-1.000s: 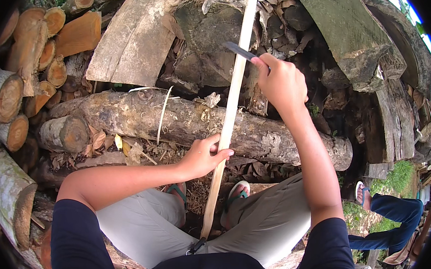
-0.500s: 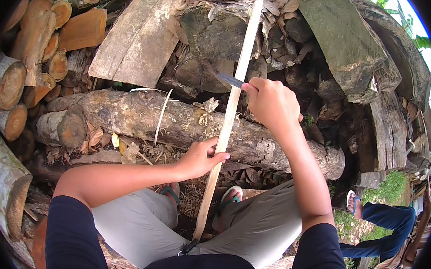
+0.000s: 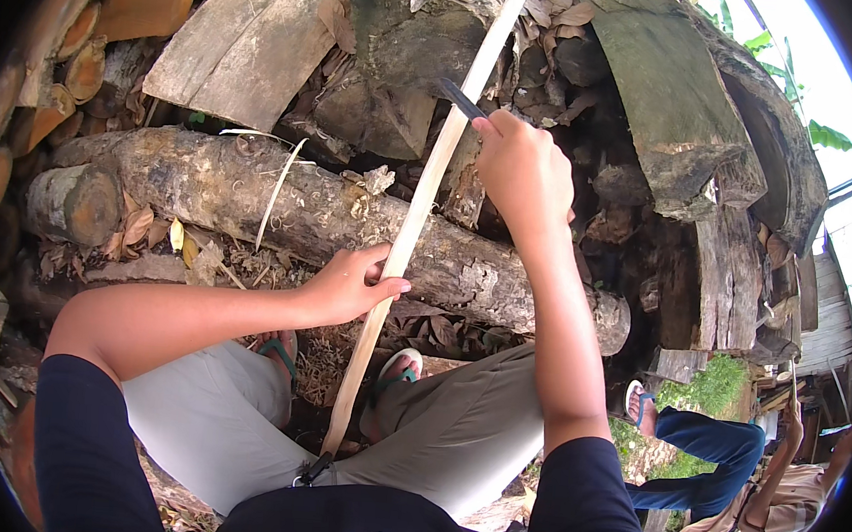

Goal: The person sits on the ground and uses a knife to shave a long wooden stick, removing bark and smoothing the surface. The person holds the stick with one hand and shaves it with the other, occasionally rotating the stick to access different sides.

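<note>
A long pale strip of wood (image 3: 433,171) slants away from my lap, over a log, toward the far woodpile. My left hand (image 3: 348,282) grips it around its middle, thumb on the near side. In my right hand (image 3: 526,169) is a knife (image 3: 459,99), its handle hidden inside the closed fist. The dark blade lies across the strip, well beyond my left hand, and its tip sticks out on the left. The strip's near end meets a dark clip or cord (image 3: 313,469) at my waist.
The bark-covered log (image 3: 321,209) lies crosswise before my feet, with curled shavings on it. Cut logs (image 3: 86,69) are stacked at left. Weathered slabs (image 3: 249,41) and a mossy plank (image 3: 645,94) lean at the back. Another person's leg (image 3: 709,454) extends in from the right.
My right hand and the knife have slid farther away along the strip. My left hand keeps its grip. The whole view has shifted, so things appear farther left and slightly higher.
</note>
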`<state>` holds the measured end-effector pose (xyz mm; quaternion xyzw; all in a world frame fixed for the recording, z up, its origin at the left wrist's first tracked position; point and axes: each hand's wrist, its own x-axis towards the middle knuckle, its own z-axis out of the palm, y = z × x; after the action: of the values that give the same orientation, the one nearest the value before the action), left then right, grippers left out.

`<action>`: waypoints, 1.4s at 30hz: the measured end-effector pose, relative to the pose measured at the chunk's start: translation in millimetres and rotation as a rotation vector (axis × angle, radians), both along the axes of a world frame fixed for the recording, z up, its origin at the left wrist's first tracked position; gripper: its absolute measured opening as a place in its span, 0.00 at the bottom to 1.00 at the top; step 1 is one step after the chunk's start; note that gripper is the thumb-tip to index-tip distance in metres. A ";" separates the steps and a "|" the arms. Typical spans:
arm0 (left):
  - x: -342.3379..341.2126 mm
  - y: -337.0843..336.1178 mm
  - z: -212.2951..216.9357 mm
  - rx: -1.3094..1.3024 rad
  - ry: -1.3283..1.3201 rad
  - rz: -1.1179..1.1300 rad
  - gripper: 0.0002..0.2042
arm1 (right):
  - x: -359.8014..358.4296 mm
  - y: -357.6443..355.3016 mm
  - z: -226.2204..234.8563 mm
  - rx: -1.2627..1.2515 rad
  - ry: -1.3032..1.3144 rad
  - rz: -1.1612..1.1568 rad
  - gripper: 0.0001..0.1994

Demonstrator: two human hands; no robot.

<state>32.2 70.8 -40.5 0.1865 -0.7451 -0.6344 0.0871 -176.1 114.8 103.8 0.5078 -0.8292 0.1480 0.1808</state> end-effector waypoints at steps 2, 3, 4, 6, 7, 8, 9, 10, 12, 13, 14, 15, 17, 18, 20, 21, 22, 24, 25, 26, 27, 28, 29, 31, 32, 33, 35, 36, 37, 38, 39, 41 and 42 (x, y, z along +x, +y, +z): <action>-0.9 0.3 0.0 -0.007 -0.013 -0.009 0.18 | 4.3 10.2 13.4 0.126 -0.136 0.018 0.15; -1.2 -0.3 -0.4 -0.013 -0.021 -0.016 0.18 | 3.9 8.4 10.7 0.075 -0.129 0.010 0.15; -1.4 -1.6 -0.7 -0.018 -0.014 -0.012 0.18 | 1.9 5.6 6.2 0.024 -0.123 0.001 0.16; -2.8 0.6 -2.5 -0.016 -0.004 -0.018 0.18 | -4.9 -0.8 3.1 -0.016 -0.110 -0.106 0.15; -2.5 1.6 -3.4 -0.010 0.001 -0.019 0.18 | -4.3 1.4 -1.9 -0.026 -0.104 -0.087 0.14; -1.1 -0.8 -3.8 -0.009 0.009 -0.012 0.18 | 0.4 -0.4 -5.0 -0.041 -0.095 -0.059 0.14; -0.3 -1.9 -4.3 -0.009 0.018 -0.006 0.18 | 5.2 -1.0 -6.5 -0.055 -0.086 -0.032 0.14; -0.8 -0.8 -4.9 -0.012 0.019 -0.003 0.18 | 10.1 6.4 -5.5 0.051 -0.123 -0.019 0.14; -1.2 0.3 -2.5 -0.032 0.016 0.003 0.18 | 17.3 13.0 -13.0 0.097 -0.125 0.073 0.14; -1.2 0.0 -1.3 -0.041 0.014 0.006 0.18 | 19.9 12.8 -14.0 0.098 -0.109 0.095 0.14; -1.5 -1.4 -1.9 -0.063 -0.005 -0.014 0.17 | 17.1 8.1 -12.5 0.028 -0.093 0.046 0.14; -2.0 -2.0 -3.9 -0.041 0.003 -0.019 0.17 | 9.4 1.8 -8.9 -0.037 -0.074 -0.005 0.14; -3.2 -3.5 -5.3 0.001 0.028 -0.026 0.17 | -3.7 -3.5 -10.7 -0.118 -0.033 -0.014 0.16; -2.3 -2.8 -4.9 0.044 0.019 -0.023 0.17 | -2.5 -1.4 -15.3 -0.092 -0.021 -0.011 0.16; -2.6 -0.9 -3.3 0.027 -0.008 -0.021 0.18 | 0.3 2.5 -16.8 -0.046 -0.041 -0.010 0.15; -2.1 -1.6 -2.0 0.014 -0.023 -0.020 0.18 | 0.2 3.6 -12.8 -0.027 -0.073 -0.012 0.14; -1.3 -2.9 -0.7 0.009 -0.027 -0.025 0.18 | -0.2 4.2 -8.2 -0.008 -0.106 -0.013 0.14; -2.2 -2.0 -0.2 0.006 -0.033 -0.040 0.19 | -4.3 6.1 5.0 0.038 -0.200 -0.009 0.13; -2.8 -2.3 0.0 0.008 -0.021 -0.039 0.19 | -6.0 6.6 8.9 0.060 -0.247 -0.007 0.13; -2.5 -2.1 0.2 0.010 -0.014 -0.039 0.19 | -6.9 7.9 8.0 0.040 -0.236 0.006 0.13; -2.6 -1.5 0.5 0.013 -0.007 -0.040 0.19 | -7.6 9.3 6.8 0.019 -0.223 0.020 0.14; -3.1 -0.4 0.7 0.018 -0.011 -0.042 0.19 | -8.2 10.9 5.3 -0.002 -0.211 0.032 0.15; -1.9 -1.2 -0.1 0.018 -0.017 -0.040 0.19 | -3.7 13.2 1.3 0.082 -0.242 0.076 0.13; -2.0 -2.4 -0.6 0.002 -0.024 -0.034 0.20 | 16.4 22.3 -12.1 0.247 -0.301 0.164 0.12; -0.9 -1.9 -0.4 -0.018 -0.027 -0.027 0.20 | 31.9 25.3 -19.0 0.291 -0.247 0.135 0.12; 0.3 -0.8 -1.6 -0.037 -0.031 -0.025 0.20 | 43.2 27.8 -23.8 0.334 -0.195 0.101 0.13; 2.1 -0.1 -2.0 -0.058 0.007 -0.011 0.19 | 30.6 22.7 -28.6 0.098 -0.181 0.059 0.14; -0.5 -0.2 1.5 -0.059 -0.011 -0.021 0.19 | 19.3 18.9 -27.8 0.008 -0.144 0.036 0.14; -2.7 0.4 5.0 -0.061 -0.028 -0.030 0.18 | 8.6 14.8 -27.0 -0.082 -0.108 0.013 0.15; -3.6 1.8 2.2 -0.068 -0.020 -0.014 0.17 | 0.5 10.5 -22.6 -0.113 -0.107 -0.008 0.15; -4.7 2.2 -1.2 -0.052 -0.005 -0.015 0.17 | -8.2 5.1 -21.5 -0.136 -0.089 -0.049 0.15; -4.7 0.3 -3.7 -0.028 0.020 -0.015 0.17 | -9.5 -0.1 -26.0 -0.211 -0.044 0.004 0.17; -3.6 -0.2 -3.0 -0.016 0.015 -0.016 0.17 | -5.4 0.5 -28.6 -0.177 -0.046 0.015 0.17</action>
<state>28.7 70.6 -43.5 0.1753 -0.7509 -0.6305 0.0890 -181.6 115.3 75.2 0.4925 -0.8129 0.2338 0.2049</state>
